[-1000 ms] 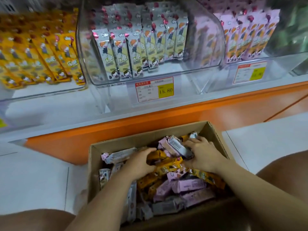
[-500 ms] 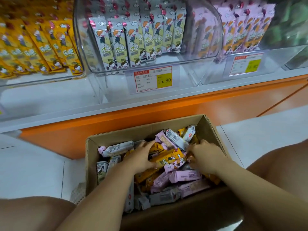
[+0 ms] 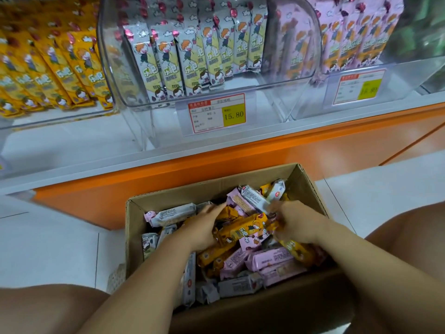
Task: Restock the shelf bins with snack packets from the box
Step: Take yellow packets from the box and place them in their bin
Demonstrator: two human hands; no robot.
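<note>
Both hands in cardboard box (image 3: pixel 134 237) on floor, same as 0.5 s ago. L hand (image 3: pixel 202 227) lies flat, fingers stretched over pile, touching left end of yellow pkt (image 3: pixel 243 231). R hand (image 3: pixel 297 222) at pkt's right end, fingers curled down, blurred; grip can't tell. Yellow pkt now more exposed atop mixed pile, btwn hands. Above on shelf: left bin (image 3: pixel 60 120) w/ yellow stock, mid bin (image 3: pixel 108 68) w/ grey, right bin (image 3: pixel 409 68) w/ pink. Price tag (image 3: pixel 216 114) 15.80 on mid bin front.

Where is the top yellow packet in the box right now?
In the head view, the yellow packet lies on top of the pile in the cardboard box, lower centre, between the left hand and the right hand.
</note>
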